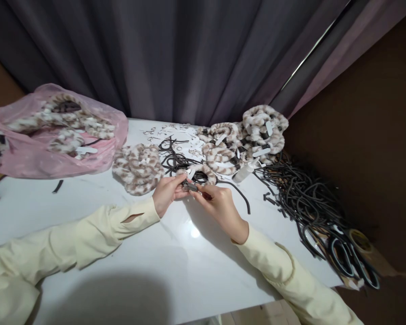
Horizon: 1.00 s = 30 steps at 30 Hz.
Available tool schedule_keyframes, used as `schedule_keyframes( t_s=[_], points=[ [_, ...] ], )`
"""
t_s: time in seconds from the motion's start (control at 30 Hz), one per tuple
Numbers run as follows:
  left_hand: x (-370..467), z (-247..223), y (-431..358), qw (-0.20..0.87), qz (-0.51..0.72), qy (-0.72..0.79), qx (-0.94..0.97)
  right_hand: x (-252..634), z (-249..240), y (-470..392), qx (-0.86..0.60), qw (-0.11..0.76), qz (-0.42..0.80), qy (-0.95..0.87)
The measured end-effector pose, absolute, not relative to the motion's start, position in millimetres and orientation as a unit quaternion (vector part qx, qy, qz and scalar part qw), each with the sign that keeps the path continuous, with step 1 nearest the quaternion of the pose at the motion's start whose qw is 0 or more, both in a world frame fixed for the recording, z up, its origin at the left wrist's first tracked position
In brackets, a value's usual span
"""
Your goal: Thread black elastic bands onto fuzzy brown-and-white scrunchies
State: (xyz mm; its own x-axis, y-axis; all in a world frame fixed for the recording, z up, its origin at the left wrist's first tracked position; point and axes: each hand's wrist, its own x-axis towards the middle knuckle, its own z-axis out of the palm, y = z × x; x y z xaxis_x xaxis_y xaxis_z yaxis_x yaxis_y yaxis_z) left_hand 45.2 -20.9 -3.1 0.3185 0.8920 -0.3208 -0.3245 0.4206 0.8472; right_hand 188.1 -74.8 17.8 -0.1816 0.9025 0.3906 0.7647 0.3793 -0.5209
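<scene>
Close together over the middle of the table, my two hands meet at a brown-and-white furry loop (208, 174). My left hand (166, 192) grips the loop's near left side, where a white tag (191, 174) sticks up. A short dark band (191, 186) sits between my fingertips on the loop. My right hand (219, 205) pinches the right end of this band between thumb and fingers. Just behind lie bent black cords (176, 160), and one black cord (238, 189) curves out to the right. My fingers partly cover the loop's near edge.
A pink plastic bag (101, 164) with furry loops stands at left, beside a furry pile (137, 169). Tagged furry loops (265, 128) are stacked behind right, near a small white bottle (245, 171). Black cords (307, 189) heap along the right edge, with a tape roll (360, 240).
</scene>
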Motion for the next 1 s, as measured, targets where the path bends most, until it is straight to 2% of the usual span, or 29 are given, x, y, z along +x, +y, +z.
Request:
schedule_keyframes(
  t_s=[0.47, 0.7, 1.0],
  points=[
    [47, -4, -26, 0.707, 0.444, 0.44, 0.33, 180, 17, -73, -0.556, 0.336, 0.113, -0.752],
    [45, 2, -25, 0.733, 0.408, 0.429, 0.336, 187, 29, -73, -0.597, 0.346, 0.211, -0.692],
    [43, 2, -22, 0.743, 0.398, 0.417, 0.34, 197, 30, -74, -0.595, 0.344, 0.153, -0.71]
  ],
)
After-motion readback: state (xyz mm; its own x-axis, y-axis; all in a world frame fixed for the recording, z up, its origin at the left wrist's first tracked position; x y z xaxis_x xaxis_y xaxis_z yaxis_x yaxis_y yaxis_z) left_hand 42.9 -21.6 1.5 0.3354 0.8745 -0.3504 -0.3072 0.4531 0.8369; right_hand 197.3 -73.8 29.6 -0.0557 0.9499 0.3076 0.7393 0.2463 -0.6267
